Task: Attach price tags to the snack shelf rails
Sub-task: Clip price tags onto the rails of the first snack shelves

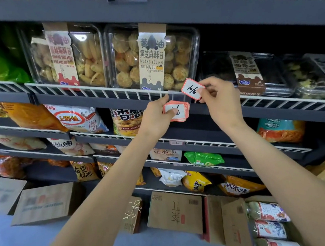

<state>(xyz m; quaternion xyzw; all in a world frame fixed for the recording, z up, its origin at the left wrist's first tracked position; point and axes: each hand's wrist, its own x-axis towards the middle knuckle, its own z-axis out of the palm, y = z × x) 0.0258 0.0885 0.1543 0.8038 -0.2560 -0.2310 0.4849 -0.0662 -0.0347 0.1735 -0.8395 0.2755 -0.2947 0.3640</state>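
Right hand pinches price tag beside clear holder edge.

Two hands are raised at the shelf: the left hand and the right hand. One single price tag is held apart from one stack of tags; how many tags the stack holds cannot be told. Just above the single tag stand two tall clear cookie tubs; right of it lie three low dark trays. Well below it, on the floor, about five cardboard boxes show.
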